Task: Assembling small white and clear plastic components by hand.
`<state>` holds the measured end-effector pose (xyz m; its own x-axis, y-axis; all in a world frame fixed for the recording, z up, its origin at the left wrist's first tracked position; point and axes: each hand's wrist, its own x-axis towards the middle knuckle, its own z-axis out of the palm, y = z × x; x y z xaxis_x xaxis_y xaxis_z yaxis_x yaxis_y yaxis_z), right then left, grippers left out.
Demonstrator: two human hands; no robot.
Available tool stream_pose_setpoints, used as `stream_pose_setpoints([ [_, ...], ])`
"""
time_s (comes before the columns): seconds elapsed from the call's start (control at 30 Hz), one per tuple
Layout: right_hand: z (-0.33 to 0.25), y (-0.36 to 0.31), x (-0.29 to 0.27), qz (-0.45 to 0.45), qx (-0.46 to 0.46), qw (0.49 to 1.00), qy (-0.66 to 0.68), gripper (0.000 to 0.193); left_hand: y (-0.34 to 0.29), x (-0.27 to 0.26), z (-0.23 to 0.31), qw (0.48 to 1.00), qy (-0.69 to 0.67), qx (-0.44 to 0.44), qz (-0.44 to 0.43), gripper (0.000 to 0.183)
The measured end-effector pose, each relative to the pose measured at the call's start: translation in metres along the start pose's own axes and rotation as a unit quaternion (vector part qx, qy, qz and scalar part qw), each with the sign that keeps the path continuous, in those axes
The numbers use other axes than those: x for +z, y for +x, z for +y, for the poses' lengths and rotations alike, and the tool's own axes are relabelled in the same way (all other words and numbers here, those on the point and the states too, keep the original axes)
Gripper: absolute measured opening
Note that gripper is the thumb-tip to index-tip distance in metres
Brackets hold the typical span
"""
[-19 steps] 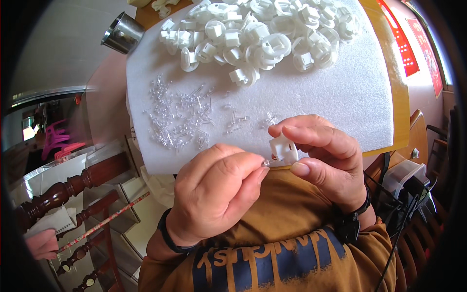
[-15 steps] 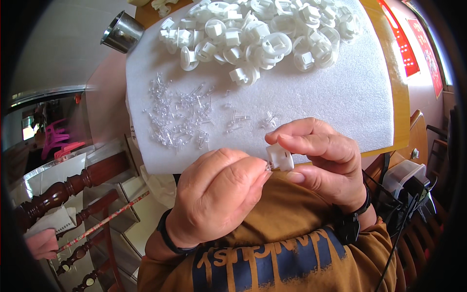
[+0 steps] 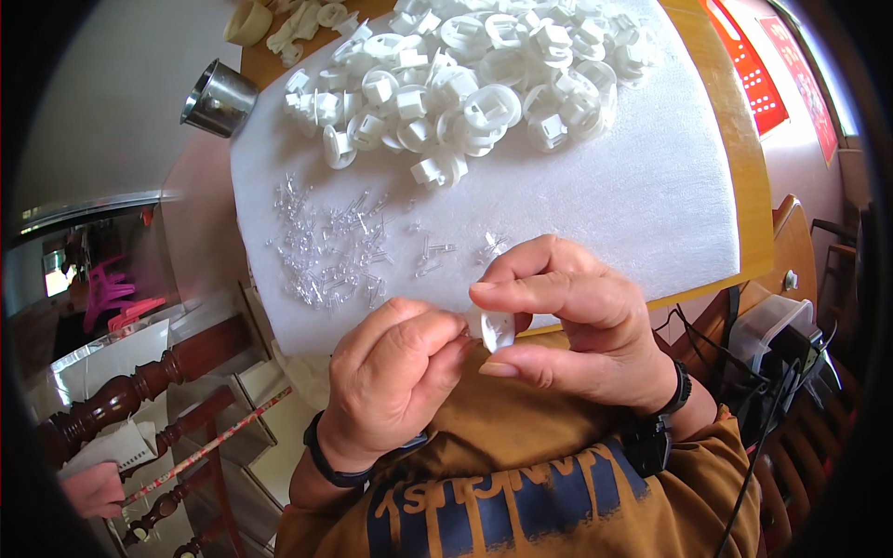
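Note:
My right hand (image 3: 581, 325) holds a small white plastic fitting (image 3: 499, 330) between thumb and forefinger, tilted so that its rounded flange shows. Against the fitting's left side, the fingertips of my left hand (image 3: 391, 381) are pinched together. What sits in that pinch is small and mostly hidden; it looks like a clear plastic piece. Just beyond my hands, a small cluster of clear pins (image 3: 491, 245) lies on a white foam sheet (image 3: 642, 195). Farther left spreads a larger scatter of clear plastic pins (image 3: 330, 251). Many white fittings (image 3: 456, 84) are heaped at the far side.
A metal cup (image 3: 219, 98) stands at the sheet's far left corner, near a cream-coloured ring (image 3: 247, 22). The wooden table edge (image 3: 744, 121) runs along the right. Beside it are a clear plastic box (image 3: 767, 325) and cables. A dark wooden railing (image 3: 177, 367) is at left.
Both hands have shifted left with the white fitting, which has turned in my right fingers. The view has swung slightly, so the heap and scattered pins appear lower and farther left.

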<state>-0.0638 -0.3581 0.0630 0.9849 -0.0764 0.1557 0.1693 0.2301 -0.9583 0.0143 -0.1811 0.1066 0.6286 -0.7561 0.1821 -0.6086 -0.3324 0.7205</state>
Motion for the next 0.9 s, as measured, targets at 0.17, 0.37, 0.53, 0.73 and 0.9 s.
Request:
stream_pose_setpoints([
  [0.17, -0.003, 0.000, -0.004, -0.018, 0.038, 0.999, 0.012, 0.044, -0.002, 0.001, -0.003, 1.000, 0.019, 0.005, 0.000, 0.018],
  [0.37, -0.001, -0.003, -0.003, -0.016, 0.006, 1.000, 0.021, 0.042, -0.006, 0.001, -0.001, 1.000, 0.018, 0.011, -0.007, 0.019],
  [0.53, -0.007, -0.001, -0.018, 0.017, 0.024, 0.999, 0.040, 0.038, -0.002, 0.001, 0.005, 1.000, 0.000, -0.010, -0.004, 0.021],
  [0.73, -0.047, 0.037, -0.137, 0.470, -0.126, 0.834, 0.259, 0.067, -0.026, -0.009, -0.009, 0.996, 0.048, -0.071, 0.013, 0.025],
  [0.9, -0.037, 0.034, -0.138, 0.419, -0.074, 0.899, 0.109, 0.059, -0.047, -0.019, -0.027, 0.983, 0.110, -0.135, 0.049, 0.016],
])
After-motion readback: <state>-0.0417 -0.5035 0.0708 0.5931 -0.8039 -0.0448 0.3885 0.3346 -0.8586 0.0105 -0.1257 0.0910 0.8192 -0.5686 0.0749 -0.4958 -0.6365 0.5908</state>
